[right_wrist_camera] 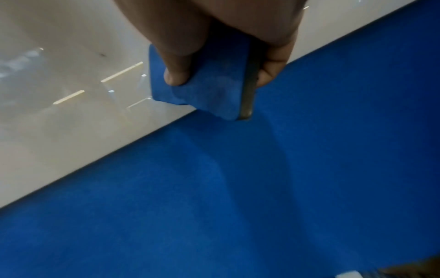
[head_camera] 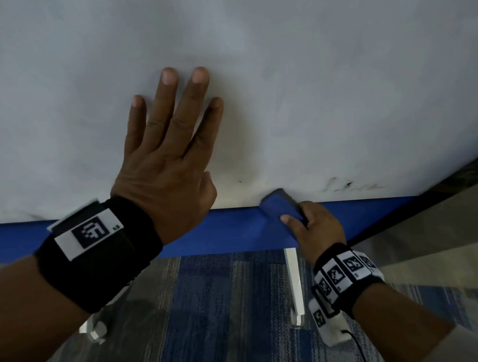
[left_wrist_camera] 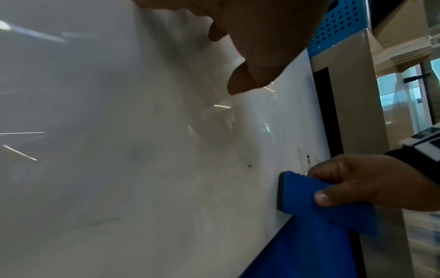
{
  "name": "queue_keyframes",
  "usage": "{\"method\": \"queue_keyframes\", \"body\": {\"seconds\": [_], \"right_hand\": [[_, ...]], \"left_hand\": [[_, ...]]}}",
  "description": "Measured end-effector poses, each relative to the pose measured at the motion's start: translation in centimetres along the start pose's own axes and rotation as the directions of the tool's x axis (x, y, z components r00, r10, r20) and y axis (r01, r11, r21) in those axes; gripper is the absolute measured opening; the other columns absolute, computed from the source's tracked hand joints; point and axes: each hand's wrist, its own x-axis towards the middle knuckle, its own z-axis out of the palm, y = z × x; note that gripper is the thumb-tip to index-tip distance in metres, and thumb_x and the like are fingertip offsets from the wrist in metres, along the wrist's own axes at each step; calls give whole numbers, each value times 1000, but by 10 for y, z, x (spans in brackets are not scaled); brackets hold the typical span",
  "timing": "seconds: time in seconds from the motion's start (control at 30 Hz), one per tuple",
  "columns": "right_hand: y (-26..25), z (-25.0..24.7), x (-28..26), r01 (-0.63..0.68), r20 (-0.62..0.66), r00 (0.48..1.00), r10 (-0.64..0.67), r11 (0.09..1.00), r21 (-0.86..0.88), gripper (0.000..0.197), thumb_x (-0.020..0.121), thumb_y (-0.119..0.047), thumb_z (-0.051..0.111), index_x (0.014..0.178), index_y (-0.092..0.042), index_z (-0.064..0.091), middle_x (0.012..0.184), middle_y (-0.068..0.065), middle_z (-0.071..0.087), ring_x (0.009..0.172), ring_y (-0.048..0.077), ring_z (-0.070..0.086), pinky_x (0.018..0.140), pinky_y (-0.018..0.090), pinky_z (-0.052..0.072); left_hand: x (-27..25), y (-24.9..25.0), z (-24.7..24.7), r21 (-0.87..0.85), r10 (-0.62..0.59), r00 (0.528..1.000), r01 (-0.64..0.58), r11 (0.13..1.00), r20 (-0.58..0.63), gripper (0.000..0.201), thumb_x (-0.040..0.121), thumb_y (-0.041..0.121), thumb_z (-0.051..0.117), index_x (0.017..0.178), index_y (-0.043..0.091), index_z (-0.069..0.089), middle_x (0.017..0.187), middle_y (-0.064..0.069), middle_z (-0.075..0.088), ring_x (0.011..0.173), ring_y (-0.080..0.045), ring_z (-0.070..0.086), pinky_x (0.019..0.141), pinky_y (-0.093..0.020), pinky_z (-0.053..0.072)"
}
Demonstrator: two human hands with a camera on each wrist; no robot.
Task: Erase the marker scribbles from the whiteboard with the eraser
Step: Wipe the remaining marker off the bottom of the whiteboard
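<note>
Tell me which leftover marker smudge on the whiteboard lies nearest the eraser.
The small dark speck just left of the blue foam eraser; the longer streaked smudge lies farther, to its right.

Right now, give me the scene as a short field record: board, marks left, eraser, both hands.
board: white glossy whiteboard, blue band along its lower edge
marks left: faint dark marker streaks near the lower edge, right of the eraser; small dark speck to its left
eraser: blue foam block eraser with a dark felt side, at the board's lower edge, overlapping the blue band
left hand: flat on the board, fingers straight, holds nothing
right hand: grips the eraser, thumb on its blue face
floor: blue and grey striped carpet
</note>
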Motion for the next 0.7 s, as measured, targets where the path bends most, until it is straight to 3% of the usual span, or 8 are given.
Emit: {"method": "queue_keyframes", "body": {"seconds": [0.1,0.2,0.27,0.33,0.4,0.5,0.6,0.7], "right_hand": [[-24,3,-4,80,-60,995,-77,996,47,28,90,-46,61,80,-24,46,82,-11,51,81,13,53,64,19,29],[-66,10,2,276,-95,958,-272,961,32,26,90,-44,62,87,-19,58,86,-5,57,80,11,51,68,26,40],[-70,9,9,313,-74,947,-312,950,8,32,90,-45,62,96,-14,63,93,0,62,85,16,56,72,31,47],[-41,-1,14,258,-11,966,-258,965,-39,38,91,-47,60,108,-14,63,104,1,63,96,20,58,82,33,48],[4,-21,16,70,19,997,-68,995,-66,46,90,-46,61,122,-13,61,118,3,61,110,22,55,95,28,42],[58,-52,14,-92,-114,989,89,995,-23,47,87,-38,68,121,-7,62,118,11,63,109,28,56,93,26,40],[60,-56,9,-82,-179,980,86,996,30,35,86,-34,70,110,-8,66,106,9,64,99,23,58,84,22,39],[21,-47,13,76,-195,979,-52,990,121,28,86,-34,70,102,-10,68,97,2,64,91,16,56,80,23,42]], "left_hand": [[-1,-2,1,5,6,1000,-6,1000,2,95,73,15,70,159,3,32,167,-22,14,152,-49,11,123,-65,10],[-1,0,3,-9,3,1000,-3,1000,4,94,74,17,69,159,3,32,167,-23,14,152,-50,11,123,-66,10],[-2,-1,5,-6,11,1000,-11,1000,-3,94,73,17,69,159,2,32,167,-24,15,152,-51,11,123,-66,10],[-3,-4,6,8,24,999,-24,1000,-20,95,72,17,69,159,3,32,166,-24,17,152,-50,11,123,-65,11],[-4,-6,7,16,32,999,-31,999,-19,96,71,18,68,159,4,32,167,-24,18,152,-49,9,123,-64,10],[-4,-7,8,12,31,1000,-31,999,-1,94,74,20,65,160,4,30,167,-24,16,152,-49,8,123,-63,7],[-4,-5,10,13,15,1000,-15,1000,17,93,75,23,62,160,4,29,167,-25,14,152,-50,6,123,-64,6],[-4,-2,10,16,-1,1000,1,1000,28,93,76,24,62,160,3,28,167,-26,14,152,-51,6,123,-65,5]]}}
